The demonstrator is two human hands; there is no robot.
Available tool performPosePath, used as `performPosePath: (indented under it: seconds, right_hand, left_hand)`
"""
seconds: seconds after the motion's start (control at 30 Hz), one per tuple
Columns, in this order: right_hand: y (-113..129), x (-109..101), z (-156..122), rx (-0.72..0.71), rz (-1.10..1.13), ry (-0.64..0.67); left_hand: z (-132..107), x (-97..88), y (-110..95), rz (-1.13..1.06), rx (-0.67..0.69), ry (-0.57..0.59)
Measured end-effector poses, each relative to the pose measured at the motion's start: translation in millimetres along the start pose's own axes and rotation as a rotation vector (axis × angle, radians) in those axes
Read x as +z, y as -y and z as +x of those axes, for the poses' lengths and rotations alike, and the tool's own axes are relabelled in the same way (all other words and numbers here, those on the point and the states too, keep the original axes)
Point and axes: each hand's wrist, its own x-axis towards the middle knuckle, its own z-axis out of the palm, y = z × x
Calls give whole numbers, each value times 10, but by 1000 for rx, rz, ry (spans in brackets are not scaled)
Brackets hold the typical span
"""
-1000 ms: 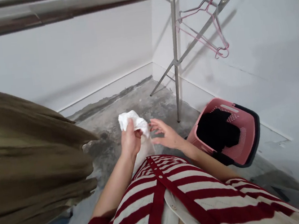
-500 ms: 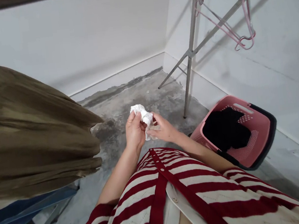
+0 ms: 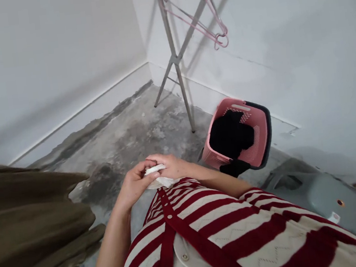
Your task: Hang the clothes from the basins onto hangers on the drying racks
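A crumpled white tissue [image 3: 166, 181] is held low in front of the striped red and cream cardigan [image 3: 204, 217]. My left hand [image 3: 135, 184] grips it from the left, with the thumb pressed on top. From the right, my right hand [image 3: 170, 166] closes over the same tissue, its fingers reaching across to the left fingertips. Both hands partly hide the tissue, and part of the right fingers is out of sight.
A pink basket [image 3: 263, 129] with black cloth [image 3: 230, 133] inside stands to the right. Behind it are a metal rack [image 3: 174, 59] and pink hangers [image 3: 222, 30]. Olive fabric [image 3: 30, 229] hangs at left. A grey-green plastic object [image 3: 338, 198] lies at lower right.
The view has turned right, bringing the grey-green object into sight. My hands have come lower, nearer my body, and closed further around the tissue, which shows less.
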Motion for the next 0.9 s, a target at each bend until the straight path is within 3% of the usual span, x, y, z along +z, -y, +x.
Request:
performPosePath:
  seconds: [0.13,0.27,0.47,0.57,0.67,0.77,0.9]
  right_hand:
    - [44,-124,-65,59,68,-82]
    - [123,-267,-143,-8,156,-123]
    - [-21,-456,-176,-140,97,-311]
    - [-269,-476,-136,-201,-34,-307]
    - [-535,-455,-125,-93,-157,-262]
    - [-714,-435,-154,54,-246,-124]
    - [-781,-558,-146,54,-262,62]
  left_hand:
    - [85,-51,321,442,19,-55]
    - [137,-199,622,836,-10,-320]
    - [-24,-620,800,909,-177,-697]
    - [-110,-729,819,665,-280,-781]
    - [-133,-692,812,-9,-325,-793]
    - [-118,-596,742,-581,-241,-760]
    - [-108,-492,565,-752,-193,-791]
